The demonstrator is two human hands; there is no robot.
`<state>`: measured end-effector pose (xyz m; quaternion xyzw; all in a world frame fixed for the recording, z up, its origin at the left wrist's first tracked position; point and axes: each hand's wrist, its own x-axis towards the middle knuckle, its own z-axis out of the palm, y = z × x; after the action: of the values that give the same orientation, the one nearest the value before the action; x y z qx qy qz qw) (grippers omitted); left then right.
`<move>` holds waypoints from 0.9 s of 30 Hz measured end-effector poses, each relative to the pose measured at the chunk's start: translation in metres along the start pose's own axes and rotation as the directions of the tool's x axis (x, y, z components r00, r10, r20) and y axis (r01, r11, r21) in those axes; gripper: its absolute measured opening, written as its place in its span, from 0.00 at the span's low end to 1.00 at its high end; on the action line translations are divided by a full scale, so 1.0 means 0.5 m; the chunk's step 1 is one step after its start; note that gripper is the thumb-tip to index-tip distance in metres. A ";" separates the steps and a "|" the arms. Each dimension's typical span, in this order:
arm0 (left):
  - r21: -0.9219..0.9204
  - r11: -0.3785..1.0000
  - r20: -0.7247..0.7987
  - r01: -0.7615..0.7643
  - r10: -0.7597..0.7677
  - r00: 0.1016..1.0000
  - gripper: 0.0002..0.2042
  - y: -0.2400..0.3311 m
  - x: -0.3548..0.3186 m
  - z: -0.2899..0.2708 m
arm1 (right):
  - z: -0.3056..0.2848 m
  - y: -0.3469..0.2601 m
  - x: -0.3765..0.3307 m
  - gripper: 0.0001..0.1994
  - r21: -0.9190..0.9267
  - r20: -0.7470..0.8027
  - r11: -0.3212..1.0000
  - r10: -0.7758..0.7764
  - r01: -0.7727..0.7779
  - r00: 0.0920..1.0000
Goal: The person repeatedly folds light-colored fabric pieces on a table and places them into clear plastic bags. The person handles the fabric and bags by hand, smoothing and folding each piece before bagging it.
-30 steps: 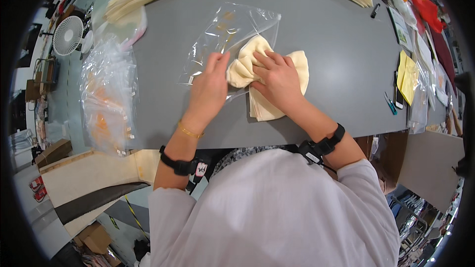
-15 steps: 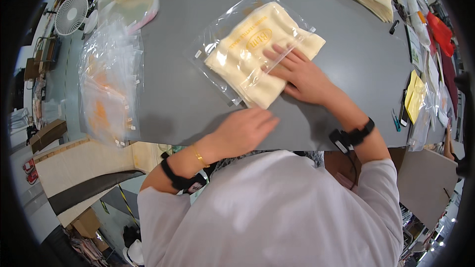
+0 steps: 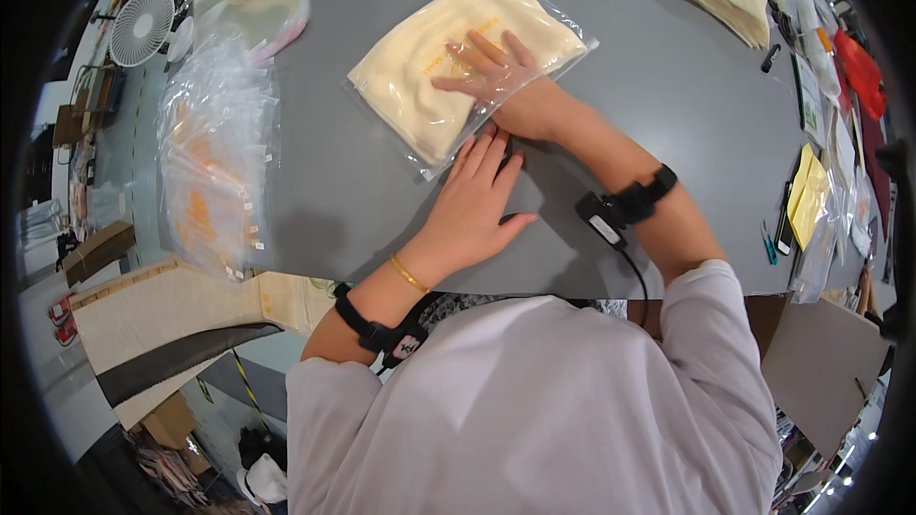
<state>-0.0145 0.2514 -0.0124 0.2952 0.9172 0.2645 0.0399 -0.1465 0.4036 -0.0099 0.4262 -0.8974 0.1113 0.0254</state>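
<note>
With the cloth [image 3: 415, 48] in its clear bag [image 3: 420, 113] at far centre of the counter [image 3: 687, 100], the right hand [image 3: 503, 79], grip spread wide inside, should smooth outward while the left hand [image 3: 469, 208], thumb wide, steadies the near edge.

Cream cloth [image 3: 401, 67] inside clear bag [image 3: 584, 48]

Bright, even indoor light covers the grey table [image 3: 668, 200]. Small white glints shine on the clear bag [image 3: 401, 86] at centre and the plastic bag pile [image 3: 215, 162] at left. Soft shadows lie beside both forearms. Tiny bright lights dot the lower right. Fisheye distortion curves the table's edges; the corners fade to black, with the margins softer.
</note>
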 end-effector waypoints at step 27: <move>0.418 0.901 -0.057 -0.117 0.154 0.986 0.32 -0.274 0.128 -0.078 | 0.005 0.055 -0.126 0.39 0.111 -0.045 0.993 -0.038 0.043 0.998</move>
<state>-0.1472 0.1756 -0.0433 0.3479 0.9305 0.0795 -0.0827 -0.1273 0.4677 -0.0260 0.4426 -0.8801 0.1701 0.0229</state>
